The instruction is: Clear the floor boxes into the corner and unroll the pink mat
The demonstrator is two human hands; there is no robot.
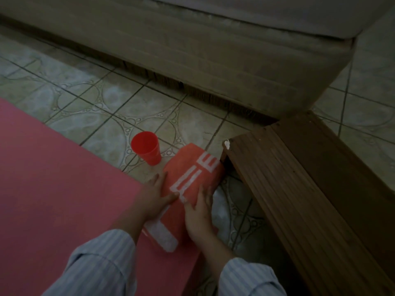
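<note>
Striped sleeves (pixel 96 263) nearest — left hand (pixel 152 201) and right hand (pixel 199 218) press straight fingers (pixel 159 180) against orange box (pixel 192 171), likely light stiff cardboard, best clamped by its long sides.

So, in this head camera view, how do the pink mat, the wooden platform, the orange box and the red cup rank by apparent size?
Largest to smallest:
1. pink mat and wooden platform: both large and cut off by the frame, so I can't rank them
2. orange box
3. red cup
</note>
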